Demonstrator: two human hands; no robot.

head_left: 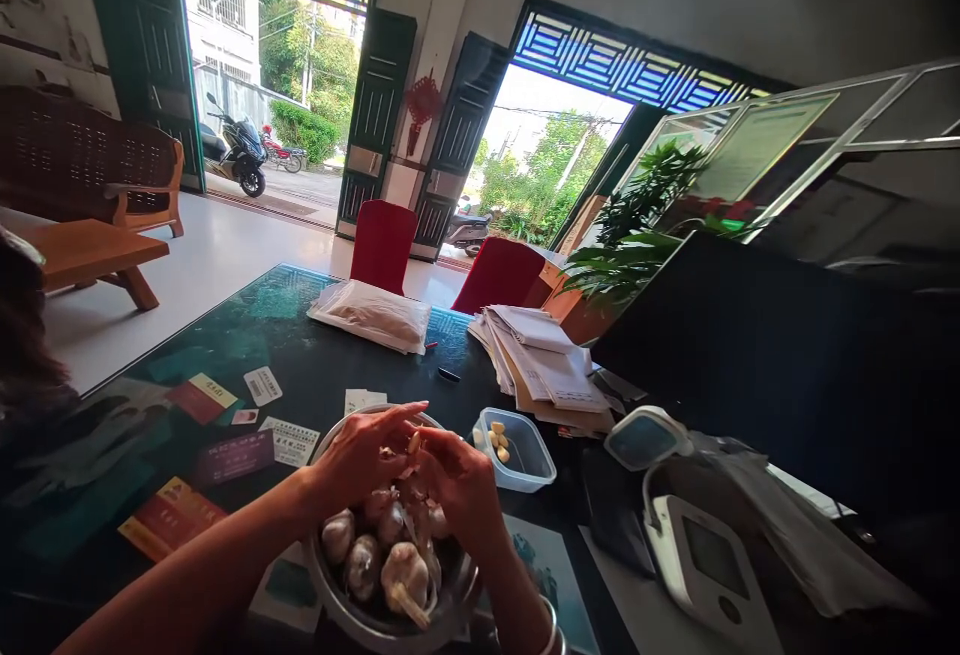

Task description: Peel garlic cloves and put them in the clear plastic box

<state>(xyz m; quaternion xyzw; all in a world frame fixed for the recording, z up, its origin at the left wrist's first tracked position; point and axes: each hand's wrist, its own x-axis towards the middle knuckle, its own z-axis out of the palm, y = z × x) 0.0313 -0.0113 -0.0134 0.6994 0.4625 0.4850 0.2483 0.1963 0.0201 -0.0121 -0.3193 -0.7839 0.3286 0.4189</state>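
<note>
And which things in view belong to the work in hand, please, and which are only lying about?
Belong to the work: held garlic clove; garlic bulbs; metal bowl; plastic container; peeled cloves inside it.

Apparently only lying about: paper stack; plastic-covered package; business cards; probably a blood-pressure monitor.

Cards [236,455] lie on the left of the desk [289,345]. Toward its far edge rests a packet [371,313], with a pen [448,375] near it and papers [551,365] to the right. A white device [709,575] lies near right, a black screen [765,385] beyond it. Two red chairs [382,245] stand past the far edge, a wooden bench [82,160] far left, a scooter [241,150] outside the left doorway.
</note>
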